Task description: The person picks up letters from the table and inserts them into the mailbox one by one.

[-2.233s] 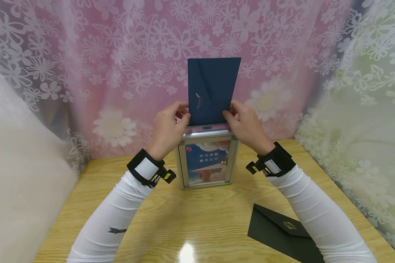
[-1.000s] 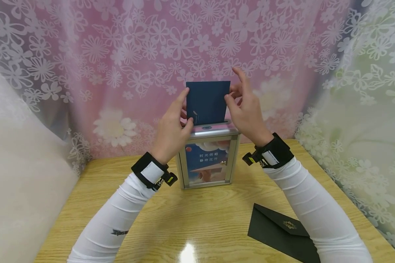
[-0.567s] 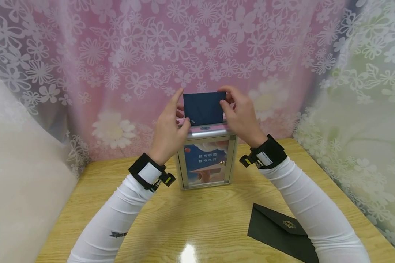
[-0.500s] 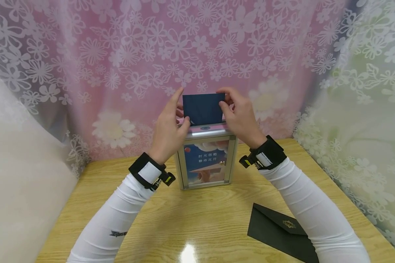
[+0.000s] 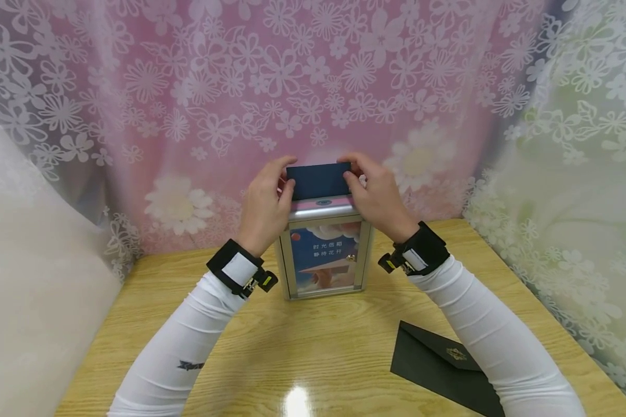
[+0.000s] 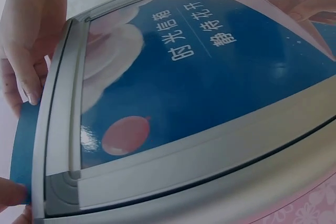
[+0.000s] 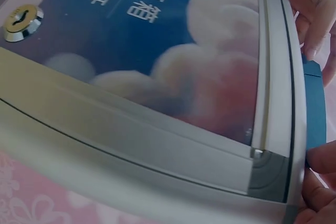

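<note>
A dark blue envelope (image 5: 319, 182) stands upright in the top slot of a silver-framed letter box (image 5: 327, 246), with only a short strip of it showing above the lid. My left hand (image 5: 264, 205) pinches its left edge between thumb and fingers. At the opposite edge, my right hand (image 5: 379, 197) holds it the same way. The left wrist view shows the blue strip of the envelope (image 6: 22, 150) along the lid between both hands. In the right wrist view, fingers touch each end of the envelope (image 7: 315, 109). The envelope's lower part is hidden inside the box.
A black envelope (image 5: 433, 365) with a gold emblem lies on the wooden table (image 5: 271, 347) at front right, partly covered by my right sleeve. The box door has a round key lock (image 7: 23, 22). Floral curtains (image 5: 229, 87) hang behind and beside the table.
The blue envelope has slid down into the box, from mostly exposed to a short strip. Both hands came down with it, after shifting their hold on its edges.
</note>
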A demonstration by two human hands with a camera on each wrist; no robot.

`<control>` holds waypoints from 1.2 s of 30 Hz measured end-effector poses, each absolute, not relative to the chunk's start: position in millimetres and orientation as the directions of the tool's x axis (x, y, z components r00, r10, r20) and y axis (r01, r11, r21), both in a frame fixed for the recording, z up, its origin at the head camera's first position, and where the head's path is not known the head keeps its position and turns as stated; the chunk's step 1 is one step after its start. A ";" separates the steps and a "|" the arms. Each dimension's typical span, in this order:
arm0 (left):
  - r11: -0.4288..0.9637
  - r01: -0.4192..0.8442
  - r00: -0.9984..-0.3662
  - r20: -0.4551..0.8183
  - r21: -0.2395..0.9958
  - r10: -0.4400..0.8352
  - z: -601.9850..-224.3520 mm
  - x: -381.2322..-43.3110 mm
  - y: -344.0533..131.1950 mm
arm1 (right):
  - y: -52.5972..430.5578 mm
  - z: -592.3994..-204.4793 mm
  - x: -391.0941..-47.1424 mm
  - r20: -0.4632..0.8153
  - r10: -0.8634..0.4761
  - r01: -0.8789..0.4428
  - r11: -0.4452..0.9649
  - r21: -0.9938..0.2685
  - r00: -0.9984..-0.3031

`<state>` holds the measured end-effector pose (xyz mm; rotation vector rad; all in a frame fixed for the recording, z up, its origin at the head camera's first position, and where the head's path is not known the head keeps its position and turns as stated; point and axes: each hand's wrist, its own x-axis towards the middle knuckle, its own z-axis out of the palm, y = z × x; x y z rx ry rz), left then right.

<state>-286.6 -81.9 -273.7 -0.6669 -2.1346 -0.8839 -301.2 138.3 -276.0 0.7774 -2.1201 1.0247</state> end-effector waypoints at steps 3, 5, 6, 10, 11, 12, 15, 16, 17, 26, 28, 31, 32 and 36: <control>0.649 0.660 -0.616 0.768 0.379 0.178 -275.8 -287.6 -82.5 | 138.5 -279.0 -302.0 0.755 -0.231 -0.729 0.533 -0.430 -0.614; 0.662 0.650 -0.620 0.764 0.373 0.179 -277.4 -288.0 -83.3 | 138.8 -280.8 -302.7 0.752 -0.232 -0.724 0.543 -0.426 -0.617; 0.668 0.647 -0.620 0.763 0.367 0.182 -278.1 -288.3 -83.7 | 139.0 -281.5 -302.8 0.752 -0.230 -0.720 0.549 -0.424 -0.618; 0.688 0.634 -0.626 0.756 0.352 0.190 -282.2 -288.6 -85.4 | 139.0 -284.0 -302.7 0.749 -0.230 -0.709 0.570 -0.414 -0.622; 0.694 0.629 -0.629 0.754 0.349 0.191 -283.2 -288.8 -85.6 | 138.9 -284.6 -302.4 0.747 -0.233 -0.709 0.573 -0.411 -0.622; 0.701 0.625 -0.632 0.751 0.345 0.194 -284.2 -288.8 -85.7 | 138.9 -285.0 -302.3 0.747 -0.237 -0.707 0.580 -0.405 -0.621; 0.724 0.607 -0.642 0.740 0.329 0.202 -287.1 -288.3 -84.9 | 139.1 -286.6 -302.1 0.743 -0.250 -0.705 0.592 -0.390 -0.621; 0.732 0.600 -0.645 0.737 0.323 0.203 -288.0 -288.2 -84.5 | 139.2 -287.0 -301.9 0.742 -0.254 -0.705 0.594 -0.387 -0.621; 0.740 0.593 -0.647 0.735 0.317 0.204 -288.8 -288.0 -84.0 | 139.3 -287.4 -301.7 0.740 -0.257 -0.705 0.595 -0.386 -0.622; 0.758 0.582 -0.638 0.743 0.296 0.200 -293.0 -288.5 -83.8 | 139.9 -291.5 -304.8 0.742 -0.276 -0.711 0.605 -0.359 -0.610; 0.758 0.582 -0.637 0.744 0.294 0.200 -294.0 -288.1 -86.0 | 138.4 -292.7 -306.3 0.748 -0.289 -0.720 0.604 -0.342 -0.597; 0.759 0.585 -0.630 0.750 0.286 0.203 -295.0 -287.3 -88.0 | 138.9 -293.3 -307.0 0.744 -0.295 -0.722 0.600 -0.344 -0.600; 0.759 0.588 -0.625 0.753 0.279 0.207 -295.2 -287.1 -88.0 | 140.5 -293.2 -306.4 0.741 -0.290 -0.719 0.600 -0.352 -0.605; 0.748 0.617 -0.595 0.768 0.247 0.237 -295.0 -284.5 -84.4 | 153.0 -292.6 -300.4 0.738 -0.253 -0.691 0.619 -0.374 -0.626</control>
